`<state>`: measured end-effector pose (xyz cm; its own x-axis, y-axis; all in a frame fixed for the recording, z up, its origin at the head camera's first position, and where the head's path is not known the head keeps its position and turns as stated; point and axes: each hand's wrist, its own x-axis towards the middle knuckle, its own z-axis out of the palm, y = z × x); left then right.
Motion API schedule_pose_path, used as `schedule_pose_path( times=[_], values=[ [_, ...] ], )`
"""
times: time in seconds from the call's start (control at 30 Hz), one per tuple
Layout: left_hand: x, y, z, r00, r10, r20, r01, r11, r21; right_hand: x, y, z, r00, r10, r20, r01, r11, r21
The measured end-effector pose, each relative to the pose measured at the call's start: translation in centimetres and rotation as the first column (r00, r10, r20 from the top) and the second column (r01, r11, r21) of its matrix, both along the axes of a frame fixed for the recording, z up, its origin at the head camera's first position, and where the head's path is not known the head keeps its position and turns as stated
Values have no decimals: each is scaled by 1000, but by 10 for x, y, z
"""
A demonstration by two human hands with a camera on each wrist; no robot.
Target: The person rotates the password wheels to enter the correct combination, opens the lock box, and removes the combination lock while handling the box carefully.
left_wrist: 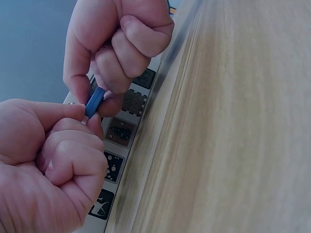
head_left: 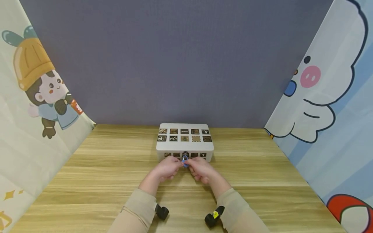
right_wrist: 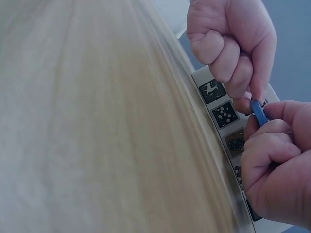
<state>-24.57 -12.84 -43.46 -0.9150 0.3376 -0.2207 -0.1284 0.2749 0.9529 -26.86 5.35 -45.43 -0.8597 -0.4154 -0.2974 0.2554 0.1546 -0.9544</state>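
A white box (head_left: 186, 146) with rows of small dark picture squares stands on the table, its lid down. At the middle of its front is a metal clasp (head_left: 185, 153), where a small blue padlock (head_left: 185, 158) hangs. My left hand (head_left: 168, 167) pinches the padlock from the left between thumb and forefinger. From the right, my right hand (head_left: 201, 169) pinches it likewise. The wrist views show the blue padlock body (left_wrist: 95, 102) edge-on between both sets of fingertips, the other fingers curled in. Fingers hide much of the padlock and part of the box front.
The wooden table (head_left: 116, 168) runs back to a grey-blue panel (head_left: 180, 64). Printed cartoon curtains hang at the left (head_left: 17, 129) and right (head_left: 344, 145) sides. A black wrist camera (head_left: 162, 212) sits by the left sleeve, and another camera (head_left: 212, 220) by the right.
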Motion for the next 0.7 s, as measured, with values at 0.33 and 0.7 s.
schedule_pose_path(
  times=[0.33,0.7],
  values=[
    [1,-1,-2,1000,-1,-1,1,1000,3,2,7,5,1000,10,2,-10,1000,-13],
    [0,-1,-5,1000,2,-16,-2,1000,-4,-1,20,14,1000,9,-2,-9,1000,-10]
  ],
)
